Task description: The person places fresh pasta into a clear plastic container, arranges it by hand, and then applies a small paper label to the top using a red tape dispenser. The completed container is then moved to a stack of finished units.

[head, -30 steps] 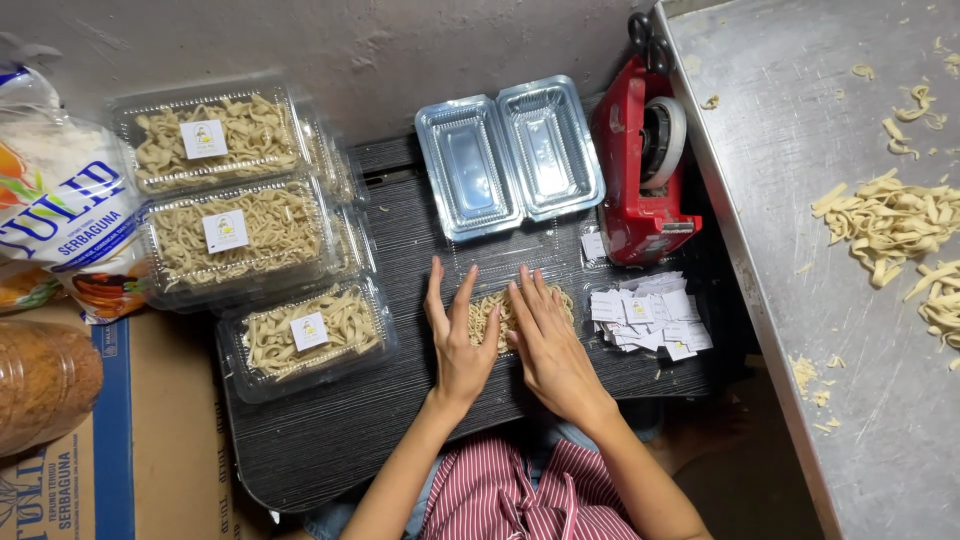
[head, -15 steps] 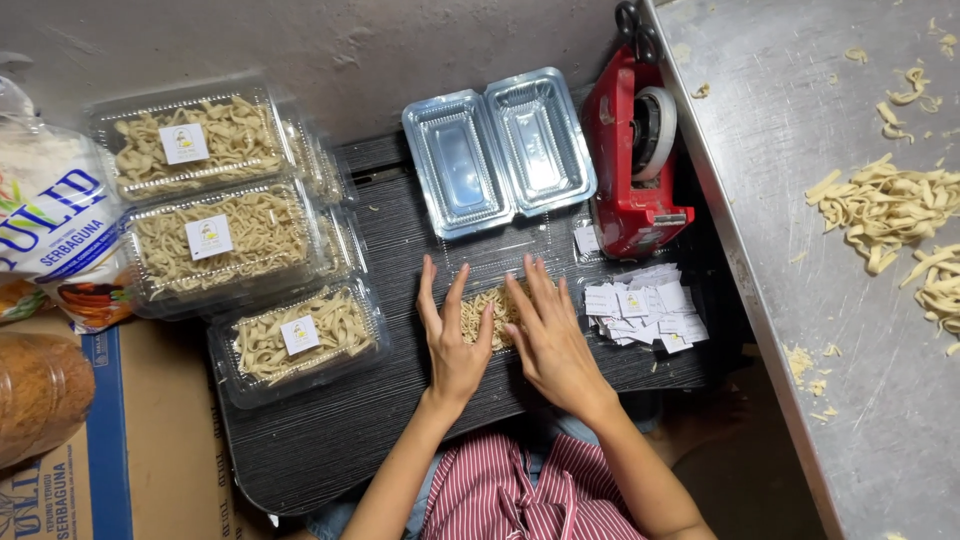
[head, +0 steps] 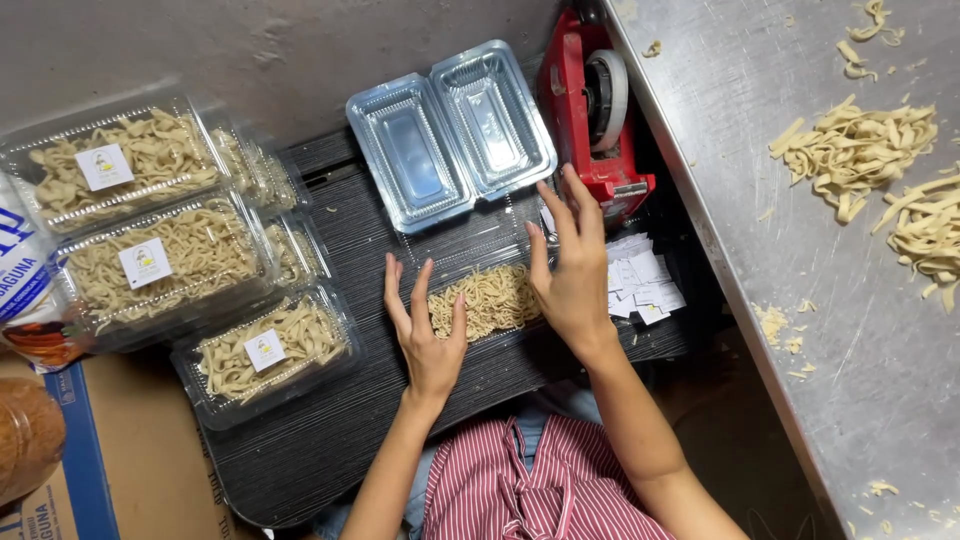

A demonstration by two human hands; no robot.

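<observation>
Right hand (head: 572,270) lifted, fingers spread; left hand (head: 425,325) flat on noodle container (head: 487,298).

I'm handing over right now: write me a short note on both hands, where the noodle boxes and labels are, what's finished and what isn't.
Left hand: open, flat, fingers spread against the left end of the noodle-filled clear box on the black slatted board.
Right hand: open, resting on the same box's right end, fingers pointing toward the red tape dispenser.
Done: three closed, labelled noodle boxes stand at the left.
Left: the box under the hands carries no label that I can see; whether its lid is shut is unclear. An empty open box waits behind it. Loose white labels lie right of the hands; raw noodles sit on the steel table.
</observation>
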